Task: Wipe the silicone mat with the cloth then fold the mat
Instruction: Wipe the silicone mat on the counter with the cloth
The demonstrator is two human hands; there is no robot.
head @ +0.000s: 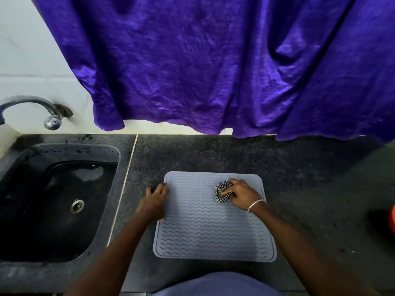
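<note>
Your right grip (241, 194) is closed round one bunched checked cloth (222, 192), pressing it on the far right part of the one grey mat (213, 231). The mat lies flat on the counter (213, 154). Your left grip (155, 201) holds nothing and rests with fingers extended on the mat's left edge. Risk: if that pressure eases, the mat may slide or buckle, and so small a wad could miss grooves.

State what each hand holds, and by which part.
The right hand grips the bunched checkered cloth by its right side; the left hand holds nothing, resting on the left edge of the silicone mat.
</note>
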